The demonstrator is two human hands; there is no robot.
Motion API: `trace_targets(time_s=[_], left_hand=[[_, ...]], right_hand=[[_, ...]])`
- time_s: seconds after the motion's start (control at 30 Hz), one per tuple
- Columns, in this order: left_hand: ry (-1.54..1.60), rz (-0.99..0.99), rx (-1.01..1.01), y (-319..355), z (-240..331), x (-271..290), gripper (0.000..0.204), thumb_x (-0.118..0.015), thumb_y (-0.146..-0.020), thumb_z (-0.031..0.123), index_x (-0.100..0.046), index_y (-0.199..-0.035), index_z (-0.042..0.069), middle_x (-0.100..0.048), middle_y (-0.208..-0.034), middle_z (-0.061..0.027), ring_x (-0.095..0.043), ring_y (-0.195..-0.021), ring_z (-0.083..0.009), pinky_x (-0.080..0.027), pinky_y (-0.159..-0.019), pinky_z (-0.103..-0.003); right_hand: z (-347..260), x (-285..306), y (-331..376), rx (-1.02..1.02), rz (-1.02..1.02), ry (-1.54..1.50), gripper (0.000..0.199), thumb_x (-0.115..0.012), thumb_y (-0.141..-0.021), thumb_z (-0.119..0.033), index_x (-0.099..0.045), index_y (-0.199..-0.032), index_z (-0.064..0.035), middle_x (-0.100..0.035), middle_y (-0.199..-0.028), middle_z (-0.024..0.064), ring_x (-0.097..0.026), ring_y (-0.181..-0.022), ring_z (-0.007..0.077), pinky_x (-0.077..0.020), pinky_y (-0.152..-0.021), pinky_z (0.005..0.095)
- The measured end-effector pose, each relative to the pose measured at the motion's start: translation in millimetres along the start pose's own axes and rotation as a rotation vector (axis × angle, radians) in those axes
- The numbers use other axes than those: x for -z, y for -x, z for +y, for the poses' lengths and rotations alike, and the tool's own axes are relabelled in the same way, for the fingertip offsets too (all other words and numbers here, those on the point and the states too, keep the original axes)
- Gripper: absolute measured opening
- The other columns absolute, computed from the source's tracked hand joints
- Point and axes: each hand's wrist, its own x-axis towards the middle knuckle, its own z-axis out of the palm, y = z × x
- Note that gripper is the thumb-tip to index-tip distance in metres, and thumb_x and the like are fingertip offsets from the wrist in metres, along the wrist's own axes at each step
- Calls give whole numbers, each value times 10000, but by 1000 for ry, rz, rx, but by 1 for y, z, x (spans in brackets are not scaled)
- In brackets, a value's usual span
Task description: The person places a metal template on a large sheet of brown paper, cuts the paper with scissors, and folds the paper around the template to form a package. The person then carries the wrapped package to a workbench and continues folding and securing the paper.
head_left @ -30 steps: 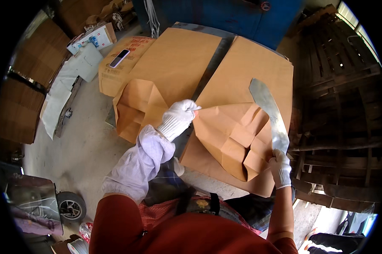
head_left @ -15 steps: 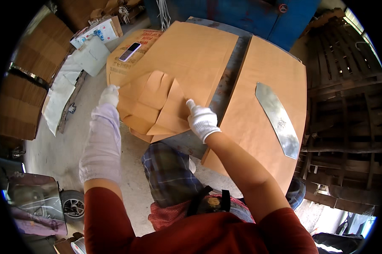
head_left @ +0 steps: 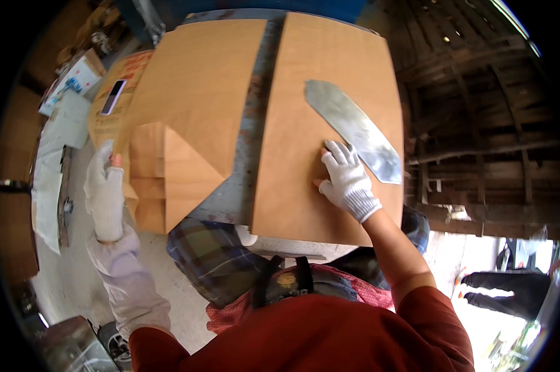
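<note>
My left hand (head_left: 105, 189), in a white glove, is beside the left edge of a brown paper sheet, its fingers stretched out and holding nothing. The near end of that paper is folded into a pointed flap (head_left: 184, 170), on top of a flat stack of brown paper (head_left: 199, 68). My right hand (head_left: 348, 178), gloved with bare fingertips, rests with fingers apart on a second brown paper stack (head_left: 305, 204). Close to its fingertips lies a long grey metal plate (head_left: 357, 130) with angled ends; whether they touch it I cannot tell.
A phone (head_left: 113, 97) lies on a printed brown sack (head_left: 109, 127) at the left. A dark worktable strip (head_left: 252, 133) shows between the stacks. White sheets (head_left: 47, 192) are on the floor at far left. Wooden slats (head_left: 484, 118) rise on the right.
My right hand has left the folded paper and moved right onto the other stack, near the metal plate. My left hand has let go of the paper edge. The view has shifted right.
</note>
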Motion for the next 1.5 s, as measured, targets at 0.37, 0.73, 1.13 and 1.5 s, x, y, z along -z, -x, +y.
trace_targets(time_s=[0.37, 0.73, 1.13, 1.5], left_hand=[[-63, -437, -563, 86, 128, -204, 524, -756, -789, 199, -589, -1282, 140, -493, -1496, -49, -483, -1333, -305, -441, -1050, -453], [3, -300, -613, 92, 117, -232, 531, -739, -790, 154, -594, -1301, 141, -502, -1488, -34, -466, -1340, -341, -428, -1059, -472], [-275, -639, -787, 59, 122, -183, 548, -649, -762, -17, -599, -1292, 112, -511, -1481, -45, -440, -1383, -301, -423, -1098, -422], [125, -646, 287, 61, 129, -211, 288, -693, -918, 282, -591, -760, 64, -538, -557, -75, -534, -508, -195, -438, -505, -366]], right_hand=[[110, 42, 83, -757, 82, -139, 436, -759, -803, -272, -636, -1138, -20, -634, -1261, 150, -631, -1087, 361, -512, -909, 447], [174, 9, 116, -958, 238, -1286, 112, -622, -875, -34, -688, -931, 37, -586, -682, 23, -511, -597, 114, -410, -579, 268], [156, 21, 123, 127, 325, 87, 80, -718, -729, -139, -697, -804, -158, -675, -960, 2, -653, -871, 256, -543, -754, 401], [153, 39, 74, -835, -69, -610, 224, -703, -879, -168, -730, -1035, -9, -707, -810, 15, -604, -752, 92, -488, -702, 268]])
